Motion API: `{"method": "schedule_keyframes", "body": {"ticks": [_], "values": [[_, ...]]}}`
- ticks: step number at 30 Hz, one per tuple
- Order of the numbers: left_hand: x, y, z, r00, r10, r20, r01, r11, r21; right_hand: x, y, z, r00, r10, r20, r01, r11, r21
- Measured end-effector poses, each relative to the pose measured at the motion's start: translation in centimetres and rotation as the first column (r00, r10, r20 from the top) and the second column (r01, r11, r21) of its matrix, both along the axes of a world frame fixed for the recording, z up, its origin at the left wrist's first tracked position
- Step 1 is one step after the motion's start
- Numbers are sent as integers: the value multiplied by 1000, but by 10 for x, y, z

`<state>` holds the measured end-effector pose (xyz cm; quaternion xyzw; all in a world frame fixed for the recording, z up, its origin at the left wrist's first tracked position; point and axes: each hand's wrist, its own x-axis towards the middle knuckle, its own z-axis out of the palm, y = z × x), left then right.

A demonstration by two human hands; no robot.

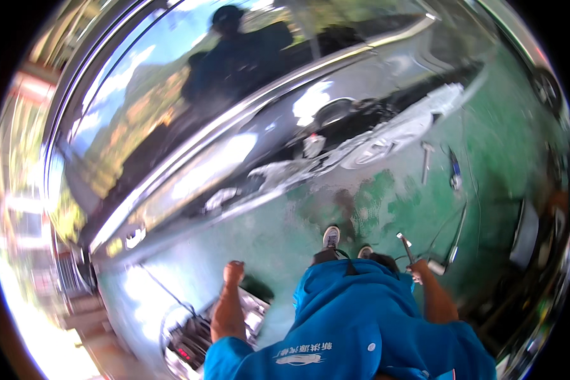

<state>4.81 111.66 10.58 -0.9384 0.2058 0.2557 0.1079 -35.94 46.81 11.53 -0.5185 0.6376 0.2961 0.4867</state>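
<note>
My right hand (418,271), at waist height on the right, is wrapped round the handle of a hammer (407,247); its bright head points away from me. My left hand (233,272) is held out to the left, curled into a fist, with nothing seen sticking out of it. In front of me stretches the shiny dark side of a car (253,130), with a patchy whitish band along its lower part. Both hands are apart from the car.
A machine (190,342) with a lit red display stands at lower left, a cable running from it. On the green floor (361,202) lie another hammer (426,161), a blue-handled tool (454,170) and a long metal rod (459,234) with cords. A wheel (546,90) stands far right.
</note>
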Motion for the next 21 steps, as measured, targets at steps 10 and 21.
{"method": "schedule_keyframes", "body": {"ticks": [10, 21], "values": [[-320, -51, -21, 801, 479, -360, -599, 641, -479, 58, -18, -1, 899, 341, 275, -349, 937, -21], [-454, -39, 44, 47, 829, -558, -965, -106, -238, 62, 11, -20, 712, 692, 115, -698, 716, 11]]}}
